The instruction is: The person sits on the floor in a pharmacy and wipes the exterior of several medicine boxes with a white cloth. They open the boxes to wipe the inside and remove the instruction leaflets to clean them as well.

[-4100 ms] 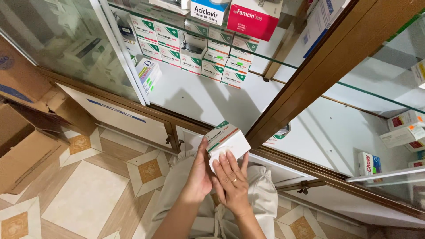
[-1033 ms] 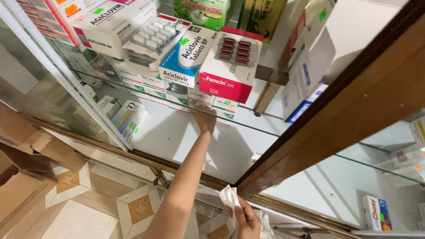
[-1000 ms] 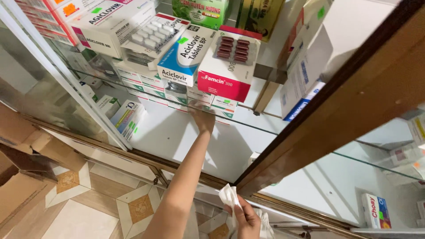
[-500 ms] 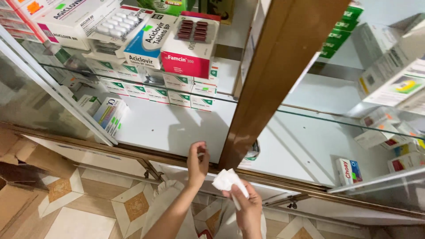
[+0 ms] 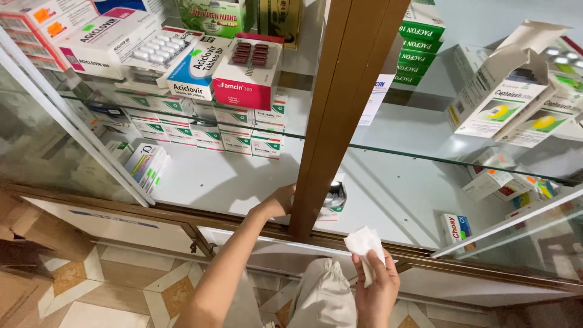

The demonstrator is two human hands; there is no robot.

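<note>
My left hand [image 5: 280, 200] reaches into the glass cabinet at the front of the white lower shelf [image 5: 218, 182], right against the brown wooden post [image 5: 331, 115]. Its fingers go behind the post, so what they touch is hidden. A small box [image 5: 333, 199] lies just past the post on the same shelf. My right hand [image 5: 378, 285] is lower, in front of the cabinet's wooden sill, holding a crumpled white cloth [image 5: 363, 244]. A pale fabric bag [image 5: 325, 297] hangs below, between my arms.
Rows of white-and-green medicine boxes [image 5: 206, 135] stand at the back of the shelf. A red box [image 5: 246, 76] and a blue-and-white box [image 5: 193, 67] rest on the glass shelf above. An open sliding glass door [image 5: 61, 121] stands left. Cardboard cartons [image 5: 18, 243] sit on the patterned tile floor.
My left hand has come down from the stacked boxes at the back of the shelf to the front edge by the post. The view has swung right; the right hand still holds the cloth.
</note>
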